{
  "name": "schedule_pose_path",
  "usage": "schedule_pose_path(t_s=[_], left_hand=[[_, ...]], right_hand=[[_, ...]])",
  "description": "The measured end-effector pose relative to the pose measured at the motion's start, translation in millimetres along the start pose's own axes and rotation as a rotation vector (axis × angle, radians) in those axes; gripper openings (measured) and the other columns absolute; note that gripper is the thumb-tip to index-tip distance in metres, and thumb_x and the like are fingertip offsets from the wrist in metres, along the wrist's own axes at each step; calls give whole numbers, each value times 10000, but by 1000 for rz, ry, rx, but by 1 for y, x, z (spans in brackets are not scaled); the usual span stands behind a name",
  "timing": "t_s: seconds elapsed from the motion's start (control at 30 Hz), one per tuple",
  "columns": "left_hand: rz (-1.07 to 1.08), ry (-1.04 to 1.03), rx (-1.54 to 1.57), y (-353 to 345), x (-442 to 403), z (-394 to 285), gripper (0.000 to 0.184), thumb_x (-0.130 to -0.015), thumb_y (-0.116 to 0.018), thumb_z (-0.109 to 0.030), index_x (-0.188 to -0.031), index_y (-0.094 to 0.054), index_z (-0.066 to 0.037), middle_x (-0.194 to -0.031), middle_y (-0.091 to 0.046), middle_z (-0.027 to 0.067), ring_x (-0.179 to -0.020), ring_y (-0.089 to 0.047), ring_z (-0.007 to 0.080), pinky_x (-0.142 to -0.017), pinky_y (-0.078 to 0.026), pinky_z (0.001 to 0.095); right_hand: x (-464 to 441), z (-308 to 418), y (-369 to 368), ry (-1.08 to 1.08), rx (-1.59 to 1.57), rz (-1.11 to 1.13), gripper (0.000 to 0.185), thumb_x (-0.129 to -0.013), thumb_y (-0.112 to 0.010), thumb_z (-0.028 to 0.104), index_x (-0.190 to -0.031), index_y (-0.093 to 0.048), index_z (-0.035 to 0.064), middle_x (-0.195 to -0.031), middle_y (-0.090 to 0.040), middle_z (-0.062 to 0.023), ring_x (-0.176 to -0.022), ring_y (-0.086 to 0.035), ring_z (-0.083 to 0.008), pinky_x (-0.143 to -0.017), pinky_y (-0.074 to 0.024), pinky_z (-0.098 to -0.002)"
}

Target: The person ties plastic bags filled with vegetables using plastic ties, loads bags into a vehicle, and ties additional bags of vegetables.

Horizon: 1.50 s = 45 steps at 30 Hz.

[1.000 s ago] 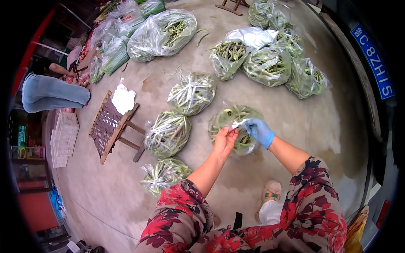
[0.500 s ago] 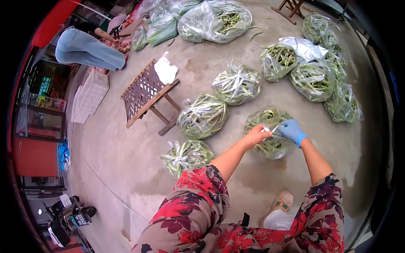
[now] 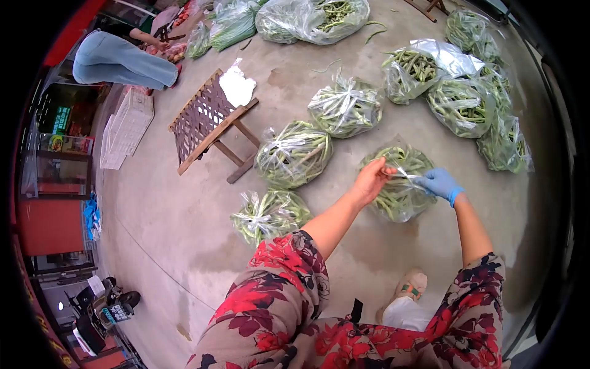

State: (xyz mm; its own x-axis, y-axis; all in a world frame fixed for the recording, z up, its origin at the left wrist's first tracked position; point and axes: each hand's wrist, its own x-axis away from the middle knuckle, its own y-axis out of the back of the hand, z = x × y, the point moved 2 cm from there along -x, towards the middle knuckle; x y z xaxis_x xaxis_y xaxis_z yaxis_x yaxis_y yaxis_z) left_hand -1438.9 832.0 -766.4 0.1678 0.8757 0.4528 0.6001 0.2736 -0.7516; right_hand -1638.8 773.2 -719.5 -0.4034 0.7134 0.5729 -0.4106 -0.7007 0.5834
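Directly in front of me a clear plastic bag (image 3: pixel 399 203) of long green beans rests on the concrete floor. My left hand (image 3: pixel 373 179), bare, is closed at the bag's gathered top, with thumb and fingers pinched on the plastic. On the other side my right hand (image 3: pixel 440 183), in a blue glove, pinches the bag's plastic too. A whitish twisted strip of the bag stretches between the two hands. Part of the bag's top is hidden behind my fingers.
Tied bean bags (image 3: pixel 294 154) stand to the left, and more bean bags (image 3: pixel 461 107) at the right. A woven folding stool (image 3: pixel 206 114) holds a white plastic bag (image 3: pixel 237 85). White crates (image 3: pixel 131 126) and a bending person (image 3: pixel 123 61) are at far left.
My hands have moved apart, the right one going further right, with the strip of plastic drawn out between them. The view has shifted slightly.
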Motion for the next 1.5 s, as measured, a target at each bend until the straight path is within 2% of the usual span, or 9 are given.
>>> schedule_pose_path(t_s=[0.1, 0.23, 0.43, 0.57, 0.67, 0.8, 0.97, 1.23, 1.5], left_hand=[[92, -68, 58, -19, -2, 14, 278, -894, -479, -258, -669, -429, -102, -655, -492, 25, -666, -483, 156, -681, -392, 296], [40, -22, -563, -5, -6, -8, 349, -836, -518, -185, -540, -356, -97, -522, -305, -11, -498, -314, 115, -505, -274, 260], [-178, 132, -156, 42, -13, 8, 143, -829, -462, -157, -705, -443, -88, -548, -389, -13, -496, -352, 101, -527, -328, 252], [50, 281, 63, 4, -2, -12, 415, -817, -409, -72, -1232, -429, -71, -700, -532, 21, -528, -414, 95, -591, -446, 235], [80, 399, -291, -9, 0, -8, 567, -823, -399, -17, -1351, -296, -196, -858, -575, 51, -540, -434, 83, -560, -480, 248], [81, 398, -704, -36, 2, 4, 672, -837, -513, -43, -1382, -189, -267, -985, -568, 88, -674, -547, 109, -578, -515, 265], [146, 245, -909, -35, 0, 17, 525, -766, -600, -48, -1260, -454, -149, -905, -587, 49, -737, -565, 115, -627, -507, 277], [0, 154, -708, -12, -2, 16, 135, -745, -622, -115, -696, -498, -95, -747, -556, -15, -670, -499, 71, -657, -442, 249], [-184, 87, -309, 3, -4, 14, 83, -774, -558, -121, -739, -529, -52, -806, -557, 60, -799, -547, 146, -747, -466, 299]], right_hand=[[-6, -21, 0, -120, -439, -8, 332, -805, -582, 331, -675, -606, 27, -557, -518, -27, -477, -472, -90, -463, -417, -256], [-20, -39, 0, -38, -112, -190, 342, -782, -556, 358, -806, -644, 28, -689, -600, -141, -593, -539, -238, -617, -454, -325], [-42, -64, -4, -48, -10, -269, 362, -777, -540, 382, -842, -663, 47, -695, -618, -141, -624, -577, -252, -612, -453, -330], [-27, -45, 10, -177, -624, 62, 353, -818, -511, 315, -862, -638, -11, -520, -528, -38, -482, -541, -161, -464, -439, -275], [-11, -28, 3, -198, -1329, 398, 349, -840, -498, 254, -1055, -574, -10, -484, -473, -9, -493, -557, -160, -489, -484, -285], [-3, -4, -19, -41, -1336, 615, 393, -868, -467, 210, -1200, -469, 0, -604, -544, -23, -593, -608, -189, -573, -528, -304], [-13, 1, -31, -149, -988, 520, 255, -816, -583, 298, -826, -580, 43, -683, -599, -64, -550, -595, -172, -483, -520, -287], [-6, -5, -11, -251, -679, 77, 264, -721, -652, 303, -786, -617, 50, -673, -591, -69, -524, -561, -138, -485, -476, -248], [-21, -58, -7, -168, -431, -336, 169, -677, -659, 228, -703, -618, 66, -608, -540, -26, -602, -494, -107, -521, -412, -253]])
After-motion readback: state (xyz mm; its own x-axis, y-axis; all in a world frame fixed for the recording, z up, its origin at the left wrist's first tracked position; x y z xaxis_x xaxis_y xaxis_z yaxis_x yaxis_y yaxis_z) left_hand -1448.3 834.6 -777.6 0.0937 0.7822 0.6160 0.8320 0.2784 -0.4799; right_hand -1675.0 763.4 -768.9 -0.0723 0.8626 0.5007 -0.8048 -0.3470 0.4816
